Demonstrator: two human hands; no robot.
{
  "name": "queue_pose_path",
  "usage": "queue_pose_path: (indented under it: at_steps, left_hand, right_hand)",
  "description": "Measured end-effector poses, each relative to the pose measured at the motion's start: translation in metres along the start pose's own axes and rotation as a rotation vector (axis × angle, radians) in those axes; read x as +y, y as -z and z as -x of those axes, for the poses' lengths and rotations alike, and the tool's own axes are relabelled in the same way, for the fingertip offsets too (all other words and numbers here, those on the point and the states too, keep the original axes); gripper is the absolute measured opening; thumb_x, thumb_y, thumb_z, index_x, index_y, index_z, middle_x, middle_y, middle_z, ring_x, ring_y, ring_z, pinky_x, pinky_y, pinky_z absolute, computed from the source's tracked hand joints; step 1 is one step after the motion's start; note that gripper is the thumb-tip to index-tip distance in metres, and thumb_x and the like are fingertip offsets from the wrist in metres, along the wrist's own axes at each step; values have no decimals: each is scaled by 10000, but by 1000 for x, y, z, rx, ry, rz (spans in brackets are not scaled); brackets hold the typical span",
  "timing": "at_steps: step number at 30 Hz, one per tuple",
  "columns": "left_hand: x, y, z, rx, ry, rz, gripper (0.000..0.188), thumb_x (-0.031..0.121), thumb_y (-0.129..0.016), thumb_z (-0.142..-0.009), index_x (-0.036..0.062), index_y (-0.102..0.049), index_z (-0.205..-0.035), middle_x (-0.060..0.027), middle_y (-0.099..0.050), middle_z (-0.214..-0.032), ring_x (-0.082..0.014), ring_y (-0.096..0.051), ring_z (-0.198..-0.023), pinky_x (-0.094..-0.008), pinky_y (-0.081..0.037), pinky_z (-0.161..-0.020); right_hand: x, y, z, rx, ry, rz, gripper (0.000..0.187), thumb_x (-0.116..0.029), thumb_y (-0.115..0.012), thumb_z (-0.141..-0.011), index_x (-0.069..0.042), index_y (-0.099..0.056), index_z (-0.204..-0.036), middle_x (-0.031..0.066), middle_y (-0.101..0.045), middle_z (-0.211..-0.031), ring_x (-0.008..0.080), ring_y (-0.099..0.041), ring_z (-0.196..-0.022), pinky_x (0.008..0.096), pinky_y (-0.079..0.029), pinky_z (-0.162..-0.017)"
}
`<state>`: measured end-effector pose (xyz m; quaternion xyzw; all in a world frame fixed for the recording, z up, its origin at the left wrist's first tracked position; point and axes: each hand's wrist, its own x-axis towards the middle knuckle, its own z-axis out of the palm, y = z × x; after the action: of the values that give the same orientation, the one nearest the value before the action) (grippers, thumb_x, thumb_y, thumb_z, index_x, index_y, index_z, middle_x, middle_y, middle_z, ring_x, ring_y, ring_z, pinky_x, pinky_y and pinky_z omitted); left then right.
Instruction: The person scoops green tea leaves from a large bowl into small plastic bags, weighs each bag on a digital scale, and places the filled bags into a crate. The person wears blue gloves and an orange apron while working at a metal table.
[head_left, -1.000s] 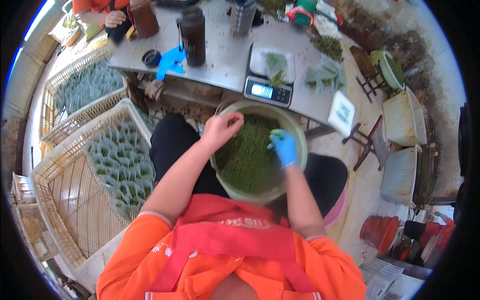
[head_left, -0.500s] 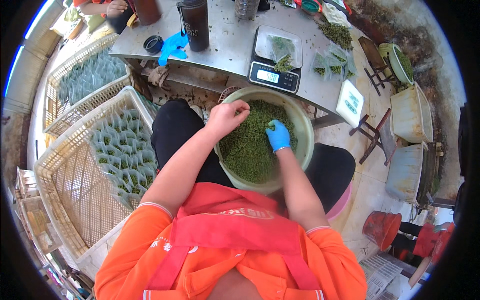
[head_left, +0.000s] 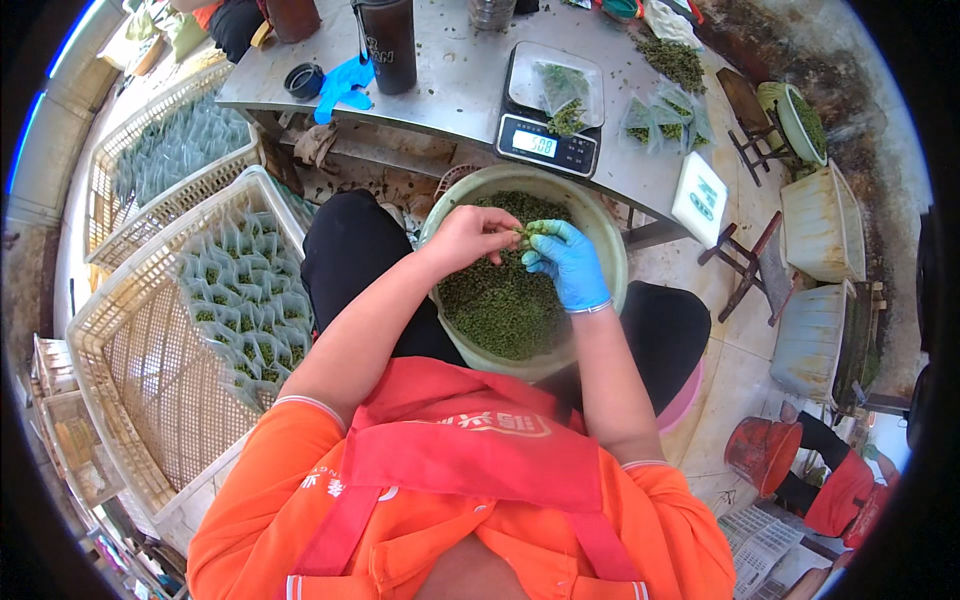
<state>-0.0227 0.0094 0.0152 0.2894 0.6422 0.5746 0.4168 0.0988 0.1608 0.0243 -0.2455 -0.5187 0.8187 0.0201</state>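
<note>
My bare left hand (head_left: 468, 240) and my blue-gloved right hand (head_left: 574, 264) meet fingertip to fingertip above a pale round basin (head_left: 613, 290) between my knees. Small green peppercorns (head_left: 505, 315) fill much of the basin. Between the hands is a small green sprig of peppercorns (head_left: 526, 236); the left thumb and fingers pinch its near side, while the gloved fingers curl round the other. Just beyond the basin, a digital scale (head_left: 545, 148) on the metal table bears a clear bag (head_left: 562, 90) with peppercorns at its mouth.
Filled clear bags (head_left: 668, 122), a loose peppercorn heap (head_left: 672, 64), a dark tumbler (head_left: 388, 45) and a blue glove (head_left: 346, 88) lie on the metal table (head_left: 440, 115). Crates of bags (head_left: 150, 385) stand left. A white lidded tub (head_left: 700, 200) overhangs the table's right edge. Another person (head_left: 850, 490) works lower right.
My right hand has risen out of the peppercorns and moved up to my left hand, bringing a sprig. My left hand has shifted slightly right and down to meet it.
</note>
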Motion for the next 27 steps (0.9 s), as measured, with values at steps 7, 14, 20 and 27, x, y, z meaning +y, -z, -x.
queue_pose_path:
  at_steps: [7, 14, 20, 27]
  left_hand:
    - [1, 3, 2, 29, -14, 43, 195, 86, -593, -859, -33, -612, -1012, -69, -646, -807, -108, -608, -670, -241, -520, -592]
    - [-3, 0, 7, 74, -148, -227, 192, 168, -637, -814, 57, -649, -970, -40, -662, -720, -99, -619, -587, -247, -493, -574]
    - [5, 8, 7, 191, -90, -232, 196, 114, -610, -839, 16, -639, -1007, -45, -665, -769, -83, -610, -619, -231, -501, -576]
    - [3, 9, 7, 231, -66, -277, 234, 160, -595, -860, 12, -617, -1041, -47, -672, -784, -82, -607, -605, -245, -500, -573]
  right_hand:
    - [1, -2, 10, 38, -26, -147, 183, -48, -575, -853, -9, -571, -1031, 78, -636, -836, 156, -635, -672, 284, -545, -616]
    - [-2, -17, 13, 48, 26, 7, 147, -32, -558, -858, -3, -569, -1001, 98, -627, -873, 188, -645, -700, 311, -563, -651]
    - [9, -6, 23, 30, -108, -77, 156, -12, -548, -851, -2, -570, -1005, 101, -614, -892, 208, -646, -717, 325, -567, -649]
    - [-59, -16, -47, -28, 292, -479, 293, -13, -513, -855, 33, -493, -1143, 167, -582, -1071, 286, -592, -995, 371, -508, -873]
